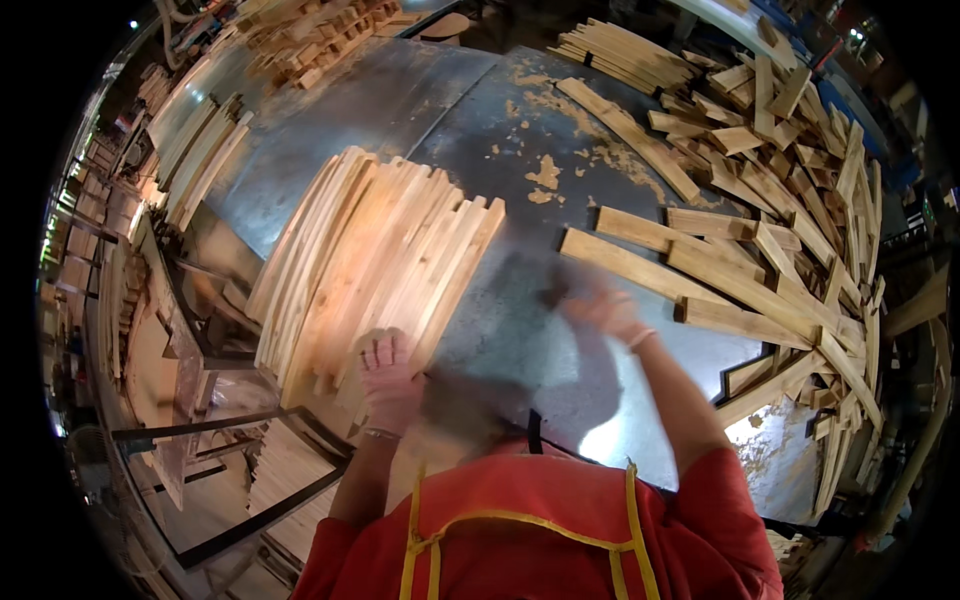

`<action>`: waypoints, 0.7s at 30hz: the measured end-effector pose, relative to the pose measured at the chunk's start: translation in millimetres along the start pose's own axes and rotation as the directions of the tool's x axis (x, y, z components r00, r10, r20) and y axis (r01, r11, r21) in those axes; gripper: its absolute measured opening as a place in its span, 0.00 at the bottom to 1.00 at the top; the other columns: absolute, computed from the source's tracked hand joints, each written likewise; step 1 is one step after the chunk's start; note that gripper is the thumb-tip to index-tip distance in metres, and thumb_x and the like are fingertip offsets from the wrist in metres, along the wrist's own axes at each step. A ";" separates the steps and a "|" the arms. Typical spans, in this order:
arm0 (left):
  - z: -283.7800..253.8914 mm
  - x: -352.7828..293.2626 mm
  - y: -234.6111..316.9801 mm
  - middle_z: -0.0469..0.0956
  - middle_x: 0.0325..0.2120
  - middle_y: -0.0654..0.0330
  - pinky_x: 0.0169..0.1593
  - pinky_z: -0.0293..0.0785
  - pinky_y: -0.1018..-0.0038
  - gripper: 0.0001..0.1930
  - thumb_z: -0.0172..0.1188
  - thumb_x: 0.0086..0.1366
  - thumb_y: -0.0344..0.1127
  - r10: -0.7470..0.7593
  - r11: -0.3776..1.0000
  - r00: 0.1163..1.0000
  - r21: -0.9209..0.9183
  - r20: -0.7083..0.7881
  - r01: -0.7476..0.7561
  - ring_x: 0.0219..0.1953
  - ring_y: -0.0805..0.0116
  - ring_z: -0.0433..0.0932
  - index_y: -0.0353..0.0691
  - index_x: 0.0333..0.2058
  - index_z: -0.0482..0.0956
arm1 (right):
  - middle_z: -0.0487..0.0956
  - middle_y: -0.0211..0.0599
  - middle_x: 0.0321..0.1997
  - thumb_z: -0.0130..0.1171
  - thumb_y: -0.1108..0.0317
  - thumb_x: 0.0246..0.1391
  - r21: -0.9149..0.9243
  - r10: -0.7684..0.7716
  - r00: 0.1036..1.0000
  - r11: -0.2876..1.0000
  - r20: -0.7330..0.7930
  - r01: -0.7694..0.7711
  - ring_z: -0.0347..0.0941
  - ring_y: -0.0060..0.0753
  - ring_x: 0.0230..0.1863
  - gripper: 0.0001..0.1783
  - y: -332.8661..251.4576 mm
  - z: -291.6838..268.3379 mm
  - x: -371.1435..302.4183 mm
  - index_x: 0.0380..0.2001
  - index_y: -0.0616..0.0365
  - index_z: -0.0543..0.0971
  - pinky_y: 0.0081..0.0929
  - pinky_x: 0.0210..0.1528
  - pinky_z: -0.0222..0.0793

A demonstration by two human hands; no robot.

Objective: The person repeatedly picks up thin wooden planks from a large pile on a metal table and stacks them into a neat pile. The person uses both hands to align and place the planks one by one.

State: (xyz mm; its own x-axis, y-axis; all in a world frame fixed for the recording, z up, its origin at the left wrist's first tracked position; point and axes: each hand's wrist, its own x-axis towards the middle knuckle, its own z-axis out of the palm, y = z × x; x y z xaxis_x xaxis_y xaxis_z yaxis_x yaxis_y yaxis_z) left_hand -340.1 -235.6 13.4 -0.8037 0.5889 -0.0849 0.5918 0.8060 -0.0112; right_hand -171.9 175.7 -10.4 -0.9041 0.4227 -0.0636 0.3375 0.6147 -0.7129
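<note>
My left hand (390, 385) rests against the near ends of a row of pale wooden slats (380, 250), its fingers stretched out and somewhat apart. The slats lie side by side at the left of the metal tabletop (480, 320), their far ends uneven. Over the bare metal to their right is my right hand (603, 308), smeared by motion, so its fingers do not show clearly. It is nearest to the left end of a loose wooden strip (640, 270), apparently without touching it. I cannot make out anything in that hand.
A large jumbled heap of wooden strips (790, 230) covers the right side. Stacked strips (620, 55) and wooden blocks (310, 40) stand at the far side. Sawdust patches (545, 172) spot the tabletop. At the lower left is a dark metal frame (255, 515).
</note>
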 end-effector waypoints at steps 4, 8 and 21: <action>-5.3 -2.3 38.9 0.60 0.74 0.49 0.77 0.52 0.47 0.47 0.67 0.62 0.52 0.107 0.994 0.993 -0.007 0.047 -0.107 0.76 0.43 0.58 0.43 0.76 0.60 | 0.65 0.52 0.78 0.81 0.42 0.41 -0.612 0.307 0.935 0.710 -0.176 -0.348 0.58 0.58 0.79 0.65 108.5 -178.7 -38.1 0.78 0.53 0.60 0.51 0.79 0.56; -10.3 -6.5 114.2 0.65 0.71 0.48 0.75 0.57 0.48 0.45 0.67 0.62 0.55 0.320 0.946 0.947 -0.064 0.024 -0.318 0.73 0.44 0.62 0.44 0.74 0.64 | 0.63 0.53 0.79 0.80 0.40 0.38 -0.666 0.515 0.848 0.590 -0.124 -0.456 0.56 0.61 0.80 0.69 130.5 -237.2 -57.8 0.79 0.51 0.57 0.58 0.79 0.54; 12.0 -20.9 274.9 0.60 0.77 0.57 0.75 0.56 0.49 0.32 0.43 0.76 0.41 0.692 0.721 0.704 -0.112 0.159 -0.683 0.76 0.52 0.61 0.50 0.77 0.60 | 0.71 0.48 0.74 0.76 0.40 0.47 -0.479 -0.060 0.934 0.846 0.351 0.234 0.68 0.59 0.72 0.54 86.7 -70.6 -136.5 0.74 0.43 0.65 0.65 0.70 0.64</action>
State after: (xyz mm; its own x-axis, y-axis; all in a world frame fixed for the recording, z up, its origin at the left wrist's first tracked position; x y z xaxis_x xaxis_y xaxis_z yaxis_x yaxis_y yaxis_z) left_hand -159.8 -27.1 0.1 -0.1468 0.9630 -0.2258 0.9693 0.1856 0.1612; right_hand -0.8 218.3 -14.3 -0.9571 0.1242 -0.2618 0.1993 0.9381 -0.2833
